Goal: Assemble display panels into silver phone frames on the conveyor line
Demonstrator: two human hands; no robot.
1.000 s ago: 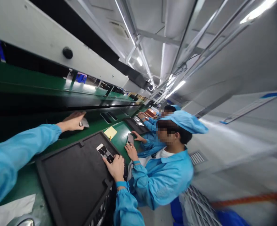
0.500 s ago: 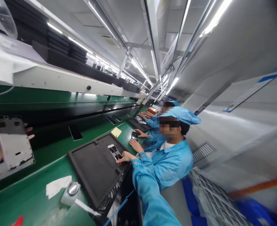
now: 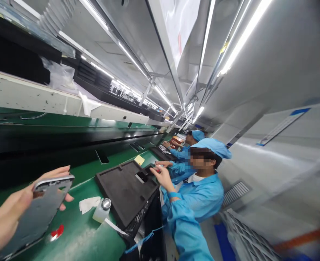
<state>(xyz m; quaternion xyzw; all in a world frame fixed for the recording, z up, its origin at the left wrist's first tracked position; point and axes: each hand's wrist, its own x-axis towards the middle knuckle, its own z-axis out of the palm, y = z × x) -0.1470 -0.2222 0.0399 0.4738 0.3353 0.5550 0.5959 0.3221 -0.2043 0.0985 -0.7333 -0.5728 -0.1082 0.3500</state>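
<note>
My left hand (image 3: 11, 208), closed around its edges, holds a grey phone housing (image 3: 39, 212) tilted up at the lower left. Its thumb side is near the camera, and fingertips show past the far edge. My right hand (image 3: 164, 178), in a blue sleeve, is at the right edge of a black foam tray (image 3: 122, 195). Its fingers are pinched beside a dark flat piece; what exactly they hold is too small to tell. A small black-and-white phone part (image 3: 142, 177) lies in the tray near those fingertips.
A bottle with a metal cap (image 3: 102, 210), a white wipe (image 3: 89, 204) and a red piece (image 3: 57, 232) lie on the green bench. Beyond the tray are a yellow paper (image 3: 139, 160) and a dark phone (image 3: 102, 156). A co-worker (image 3: 203, 181) sits close on the right. A coiled blue cord (image 3: 140, 243) hangs in front.
The view has shifted. My left hand has brought the housing inward and turned it more edge-on. My right hand has lifted from the phone part toward the tray's far right corner.
</note>
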